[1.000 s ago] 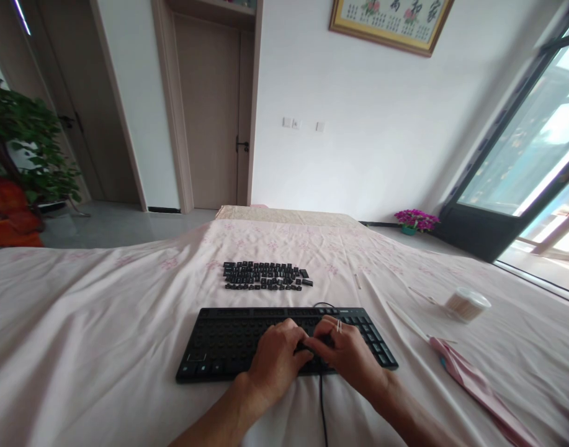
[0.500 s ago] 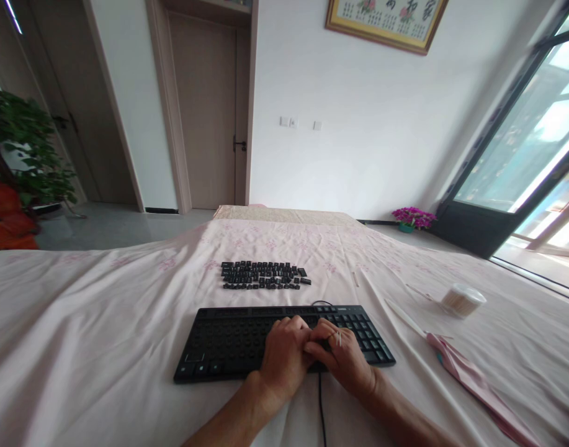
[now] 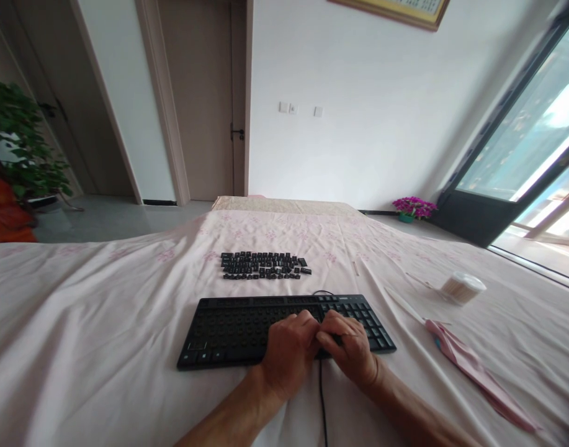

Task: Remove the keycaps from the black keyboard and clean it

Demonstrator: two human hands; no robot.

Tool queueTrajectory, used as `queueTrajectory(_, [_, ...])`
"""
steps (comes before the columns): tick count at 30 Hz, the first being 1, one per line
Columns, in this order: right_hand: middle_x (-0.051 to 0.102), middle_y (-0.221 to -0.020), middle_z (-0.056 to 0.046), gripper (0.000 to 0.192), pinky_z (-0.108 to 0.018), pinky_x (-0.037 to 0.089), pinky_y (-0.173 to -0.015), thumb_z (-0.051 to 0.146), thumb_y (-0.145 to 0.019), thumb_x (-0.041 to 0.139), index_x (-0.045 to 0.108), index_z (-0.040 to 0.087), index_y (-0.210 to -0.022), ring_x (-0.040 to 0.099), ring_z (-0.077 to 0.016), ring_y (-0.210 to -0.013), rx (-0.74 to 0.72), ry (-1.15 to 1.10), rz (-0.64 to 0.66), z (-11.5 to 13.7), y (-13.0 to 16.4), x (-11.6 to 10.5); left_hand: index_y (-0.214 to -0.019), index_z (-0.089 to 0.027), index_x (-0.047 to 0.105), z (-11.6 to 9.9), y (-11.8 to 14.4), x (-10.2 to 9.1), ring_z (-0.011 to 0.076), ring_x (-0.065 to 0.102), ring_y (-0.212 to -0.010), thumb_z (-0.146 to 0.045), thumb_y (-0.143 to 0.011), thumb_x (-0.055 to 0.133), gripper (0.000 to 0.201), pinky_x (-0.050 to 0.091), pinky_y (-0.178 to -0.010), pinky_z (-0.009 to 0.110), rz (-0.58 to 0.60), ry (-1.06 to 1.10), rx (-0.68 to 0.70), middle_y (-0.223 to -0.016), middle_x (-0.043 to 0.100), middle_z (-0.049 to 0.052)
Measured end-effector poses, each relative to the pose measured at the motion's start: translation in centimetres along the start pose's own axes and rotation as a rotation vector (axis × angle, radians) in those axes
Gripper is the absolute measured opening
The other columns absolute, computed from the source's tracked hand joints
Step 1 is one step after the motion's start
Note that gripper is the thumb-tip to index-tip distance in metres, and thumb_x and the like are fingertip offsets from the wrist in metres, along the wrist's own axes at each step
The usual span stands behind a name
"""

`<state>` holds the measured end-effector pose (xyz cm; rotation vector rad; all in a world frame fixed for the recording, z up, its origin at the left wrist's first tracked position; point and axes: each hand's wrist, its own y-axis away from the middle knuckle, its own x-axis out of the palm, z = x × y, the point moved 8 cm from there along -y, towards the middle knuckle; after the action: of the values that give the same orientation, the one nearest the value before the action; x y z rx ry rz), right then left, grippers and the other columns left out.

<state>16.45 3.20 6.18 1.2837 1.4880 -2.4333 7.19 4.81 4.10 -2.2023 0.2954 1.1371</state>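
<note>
A black keyboard lies on the pink flowered cloth, with bare key sockets across its main block and keycaps on its number pad. My left hand is closed over the keyboard's right-middle part. My right hand, also closed, rests against it near the number pad, thumb and fingers pinched together. Whatever the fingertips grip is hidden between the two hands. Beyond the keyboard, loose black keycaps lie in several rows.
To the right stand a clear tub of cotton swabs and a folded pink cloth. Single swabs lie nearby, one of them a loose swab beyond the keyboard. The keyboard's cable runs toward me between my forearms.
The view has tipped slightly downward, so the scene sits higher. My hands stay together on the keyboard, with the right hand's fingers curled in a little more. The loose keycaps look unchanged.
</note>
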Motion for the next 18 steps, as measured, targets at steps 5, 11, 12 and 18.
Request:
queueTrajectory(5, [0.051, -0.061, 0.002, 0.024, -0.023, 0.037, -0.055, 0.027, -0.093, 0.049, 0.052, 0.019, -0.070, 0.049, -0.0102, -0.054, 0.079, -0.109, 0.005, -0.4, -0.7, 0.2, -0.084, -0.021, 0.058, 0.8, -0.2, 0.0, 0.0160, 0.059, -0.082, -0.023, -0.093, 0.045, 0.016, 0.040, -0.071, 0.025, 0.008, 0.170, -0.050, -0.087, 0.062, 0.001])
queueTrajectory(11, [0.060, -0.073, -0.002, 0.020, -0.030, 0.045, -0.069, 0.015, -0.092, 0.040, 0.060, 0.020, -0.094, 0.056, -0.0154, -0.070, 0.101, -0.181, -0.049, -0.4, -1.3, -1.3, -0.092, -0.022, 0.061, 3.1, -0.5, 0.8, 0.0151, 0.059, -0.083, -0.012, -0.075, 0.064, 0.020, 0.043, -0.075, 0.025, 0.001, 0.440, -0.195, -0.087, 0.064, -0.002])
queueTrajectory(12, [0.060, -0.075, -0.003, 0.022, -0.031, 0.045, -0.071, 0.014, -0.092, 0.039, 0.060, 0.020, -0.099, 0.056, -0.0164, -0.072, 0.107, -0.172, -0.065, -0.5, -1.4, -1.8, -0.095, -0.022, 0.062, 3.6, -0.5, 0.9, 0.0147, 0.060, -0.082, -0.011, -0.073, 0.064, 0.025, 0.043, -0.075, 0.025, -0.010, 0.480, -0.245, -0.086, 0.065, -0.002])
queueTrajectory(18, [0.064, -0.093, -0.005, 0.028, -0.027, 0.045, -0.076, 0.018, -0.095, 0.038, 0.059, 0.023, -0.114, 0.061, -0.0158, -0.084, 0.206, -0.019, 0.126, -1.4, -2.6, -1.3, -0.101, -0.022, 0.063, 5.4, -0.5, 0.8, 0.0128, 0.059, -0.072, -0.010, -0.067, 0.067, 0.036, 0.045, -0.070, 0.024, -0.077, 0.621, -0.405, -0.081, 0.064, -0.003])
